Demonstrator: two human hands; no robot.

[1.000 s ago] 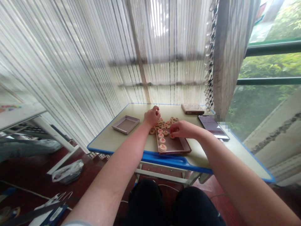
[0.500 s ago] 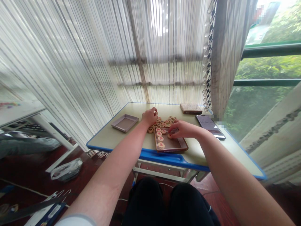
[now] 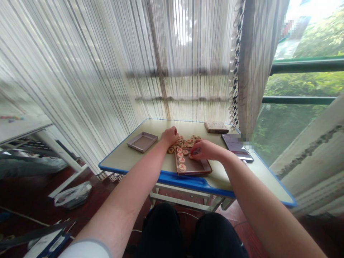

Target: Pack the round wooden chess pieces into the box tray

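Observation:
A shallow brown box tray (image 3: 197, 167) stands near the table's front edge. Round wooden Chinese chess pieces with red characters line its left side, among them a lower-left piece (image 3: 182, 167), and others run along its back. My right hand (image 3: 204, 149) reaches in from the right, its fingers closed on a chess piece (image 3: 190, 156) at the tray's back row. Behind the tray lies a loose pile of chess pieces (image 3: 185, 142). My left hand (image 3: 169, 136) is at the pile's left side with fingers curled together; what they hold is hidden.
An upturned shallow tray or lid (image 3: 142, 142) lies on the left of the table (image 3: 123, 161). At the back right is a flat box (image 3: 216, 127), with a phone or tablet (image 3: 236, 147) in front of it. String curtains (image 3: 188, 86) hang behind the table.
My left hand has lowered slightly toward the pile; a piece seemed to show at its fingertips before. My right hand stays at the same piece in the tray. The view has shifted a little.

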